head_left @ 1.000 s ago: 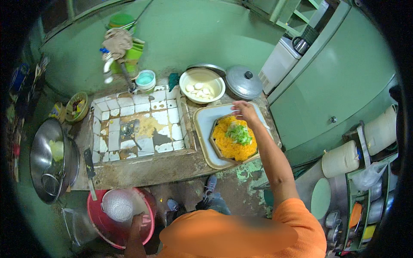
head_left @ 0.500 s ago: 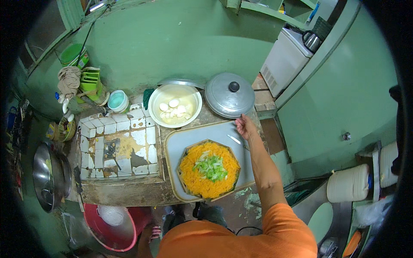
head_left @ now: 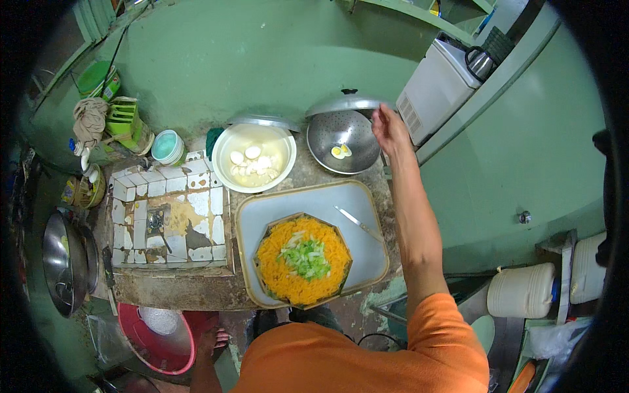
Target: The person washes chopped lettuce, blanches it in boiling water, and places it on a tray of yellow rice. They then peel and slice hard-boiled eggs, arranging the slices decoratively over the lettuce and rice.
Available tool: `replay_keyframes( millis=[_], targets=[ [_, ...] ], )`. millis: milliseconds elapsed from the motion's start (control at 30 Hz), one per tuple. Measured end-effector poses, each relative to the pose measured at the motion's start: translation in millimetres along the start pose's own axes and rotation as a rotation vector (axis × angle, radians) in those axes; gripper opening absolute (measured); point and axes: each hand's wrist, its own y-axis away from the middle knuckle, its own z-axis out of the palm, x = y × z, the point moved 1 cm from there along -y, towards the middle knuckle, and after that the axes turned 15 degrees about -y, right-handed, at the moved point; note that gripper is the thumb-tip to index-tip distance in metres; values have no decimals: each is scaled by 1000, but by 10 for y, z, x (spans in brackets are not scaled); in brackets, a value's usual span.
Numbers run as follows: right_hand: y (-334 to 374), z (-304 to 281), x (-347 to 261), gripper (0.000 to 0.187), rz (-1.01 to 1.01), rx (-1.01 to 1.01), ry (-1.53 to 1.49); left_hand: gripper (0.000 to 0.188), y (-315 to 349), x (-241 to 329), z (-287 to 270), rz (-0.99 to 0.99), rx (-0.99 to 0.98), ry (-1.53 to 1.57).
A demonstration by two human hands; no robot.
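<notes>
My right hand (head_left: 391,131) has its fingers closed on the edge of a domed metal lid (head_left: 347,103), tilted up against the back of a grey speckled metal pan (head_left: 325,139). Pieces of cut boiled egg (head_left: 341,151) with yellow yolks lie in that pan. Nearer to me, a large grey tray (head_left: 370,262) carries an octagonal platter of orange noodles (head_left: 275,259) topped with chopped green vegetables (head_left: 306,261). A knife (head_left: 359,223) rests on the tray's right side. My left hand (head_left: 207,337) hangs low beside the counter, its fingers hard to make out.
Left of the pan stands a white basin (head_left: 221,171) of peeled eggs in cloudy water, a second lid (head_left: 264,122) behind it. A worn tiled sink (head_left: 175,266) is farther left, with a small bucket (head_left: 168,147) at its corner. Below sits a red basin (head_left: 184,363).
My right hand has moved up and away, lifting the lid's near edge so the pan and egg pieces show. The view has shifted slightly; the noodles and knife stay on the tray.
</notes>
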Motion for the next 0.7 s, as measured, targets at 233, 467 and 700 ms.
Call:
replay_keyframes(
  millis=[233,467,700],
  targets=[
    [-857,319,28,14,116,-7,129,43,19,-361,196,-68,279,-73],
    [-211,524,920,20,4,-126,492,38,538,-679,671,-173,423,-33],
    [249,544,2454,24,-46,-602,1389,44,603,-471,551,-164,326,-129]
  ],
)
